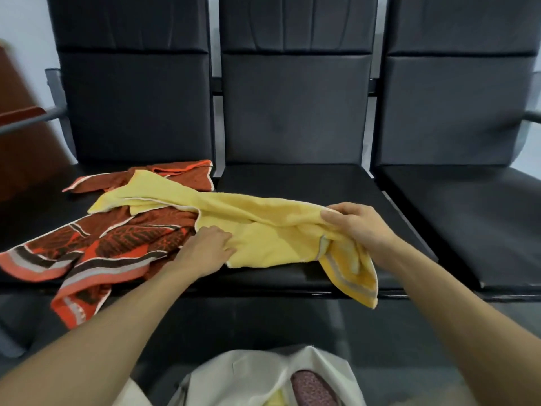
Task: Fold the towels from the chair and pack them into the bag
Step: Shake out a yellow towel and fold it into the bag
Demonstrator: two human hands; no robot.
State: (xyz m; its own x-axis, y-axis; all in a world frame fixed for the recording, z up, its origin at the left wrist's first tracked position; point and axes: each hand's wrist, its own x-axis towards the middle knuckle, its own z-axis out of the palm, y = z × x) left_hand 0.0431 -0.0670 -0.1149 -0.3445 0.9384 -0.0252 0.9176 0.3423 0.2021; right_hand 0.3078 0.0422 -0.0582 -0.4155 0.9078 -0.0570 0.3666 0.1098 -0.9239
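A yellow towel lies stretched across the left and middle black seats. My right hand grips its bunched right end, lifted a little, and a striped corner hangs over the seat's front edge. My left hand pinches the towel's near left edge on the seat. Under the yellow towel's left part lies a crumpled red and brown patterned towel, partly draped over the seat front. A white cloth bag stands open below me, with a pink patterned item and something yellow inside.
Three black padded seats with tall backs form one row; the right seat holds nothing. A metal armrest and a brown wooden piece stand at far left. Grey floor runs under the seats.
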